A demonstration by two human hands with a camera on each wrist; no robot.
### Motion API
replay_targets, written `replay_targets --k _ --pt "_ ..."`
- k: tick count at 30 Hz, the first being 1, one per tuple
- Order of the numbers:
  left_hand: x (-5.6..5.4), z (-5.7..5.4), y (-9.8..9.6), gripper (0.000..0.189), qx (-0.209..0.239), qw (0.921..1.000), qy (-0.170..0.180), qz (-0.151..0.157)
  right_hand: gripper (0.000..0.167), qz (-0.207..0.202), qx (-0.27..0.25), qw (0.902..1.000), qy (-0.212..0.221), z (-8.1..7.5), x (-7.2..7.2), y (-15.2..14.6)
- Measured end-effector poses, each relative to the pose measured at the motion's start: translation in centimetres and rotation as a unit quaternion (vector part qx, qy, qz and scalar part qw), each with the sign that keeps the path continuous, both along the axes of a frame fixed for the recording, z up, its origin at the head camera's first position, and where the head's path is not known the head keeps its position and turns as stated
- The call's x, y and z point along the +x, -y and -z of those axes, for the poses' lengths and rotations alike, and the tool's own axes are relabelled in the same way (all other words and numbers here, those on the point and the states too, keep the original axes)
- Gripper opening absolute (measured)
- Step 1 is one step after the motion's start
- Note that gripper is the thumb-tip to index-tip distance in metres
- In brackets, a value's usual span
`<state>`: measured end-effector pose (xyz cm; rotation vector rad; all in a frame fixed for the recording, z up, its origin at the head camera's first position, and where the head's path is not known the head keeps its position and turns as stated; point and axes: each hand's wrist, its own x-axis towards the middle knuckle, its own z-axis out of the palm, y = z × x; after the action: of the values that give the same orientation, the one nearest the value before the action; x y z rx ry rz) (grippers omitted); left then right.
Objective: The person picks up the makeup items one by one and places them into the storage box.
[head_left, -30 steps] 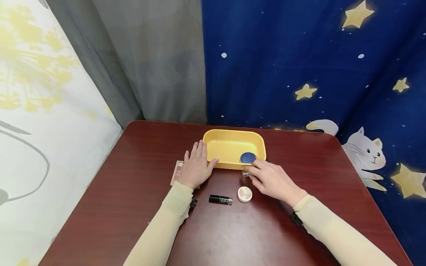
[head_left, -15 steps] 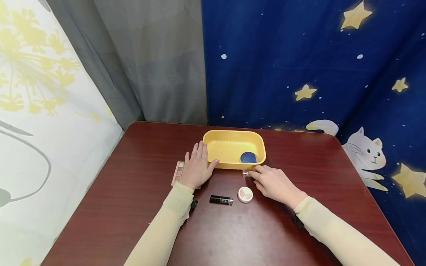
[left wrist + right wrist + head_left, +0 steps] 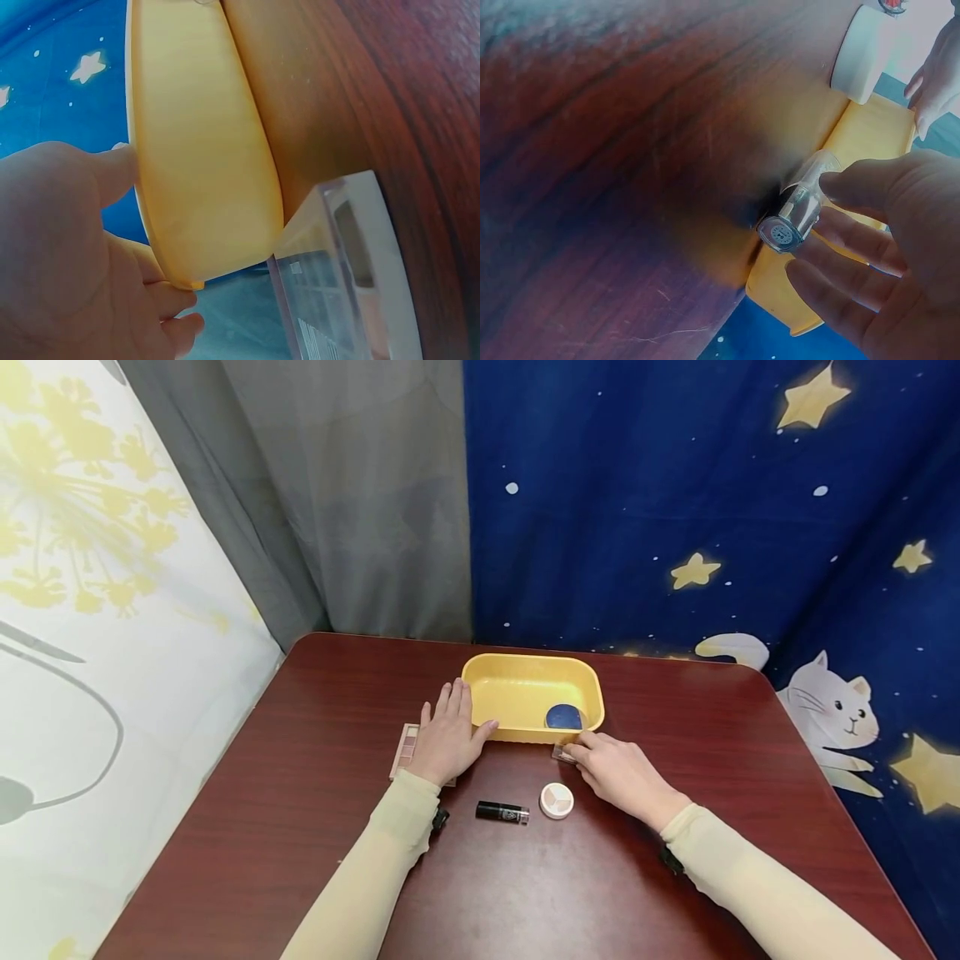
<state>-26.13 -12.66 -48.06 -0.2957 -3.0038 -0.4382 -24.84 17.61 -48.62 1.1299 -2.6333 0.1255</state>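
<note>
In the head view my left hand (image 3: 447, 739) lies with straight fingers at the left front corner of a yellow plastic basin (image 3: 525, 733). Thumb and fingers reach its rim in the left wrist view. My right hand (image 3: 626, 777) is at the basin's front wall and pinches a small clear-and-silver lipstick tube (image 3: 799, 206) between thumb and fingers. That tube lies low along the wall, its round marked end towards the right wrist camera. A round blue-lidded case (image 3: 563, 717) sits inside the basin's right front corner. Partly under my left hand shows an eyeshadow palette (image 3: 406, 748).
Nearer the body, a black tube with a clear end (image 3: 502, 812) lies on the dark red table (image 3: 337, 710). Beside it is a round white pot (image 3: 557, 801) with three pale sections. Curtains hang behind the table's far edge.
The right fingers have drawn down from the basin's rim and slid a little right along the lipstick tube, which has turned slightly. My left hand stays in place on the basin.
</note>
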Motion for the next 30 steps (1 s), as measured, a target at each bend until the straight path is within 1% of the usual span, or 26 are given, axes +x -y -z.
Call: replay_targets --k 8,12,17,21,27,30 --pt "0.0 0.1 0.0 0.085 0.007 1.0 -0.005 0.002 0.027 0.007 -0.024 0.9996 0.012 0.3 0.1 0.0" --pt "0.1 0.0 0.0 0.085 0.005 1.0 -0.007 0.0 0.031 0.005 -0.029 0.9995 0.013 0.4 0.1 0.0" --pt "0.2 0.0 0.0 0.085 0.002 0.9999 -0.012 0.001 0.036 0.004 -0.02 0.9997 0.017 0.4 0.2 0.0" --pt "0.3 -0.1 0.1 0.085 -0.002 0.9999 -0.012 0.0 0.037 0.002 -0.018 0.9997 0.015 0.0 0.5 0.0" --pt "0.2 -0.2 -0.1 0.085 -0.002 1.0 -0.003 -0.001 0.041 -0.009 -0.028 0.9996 -0.006 -0.9 0.8 0.1" --pt "0.3 -0.2 0.0 0.085 -0.001 1.0 0.0 -0.003 0.042 -0.018 -0.028 0.9994 -0.011 -1.3 1.0 0.3"
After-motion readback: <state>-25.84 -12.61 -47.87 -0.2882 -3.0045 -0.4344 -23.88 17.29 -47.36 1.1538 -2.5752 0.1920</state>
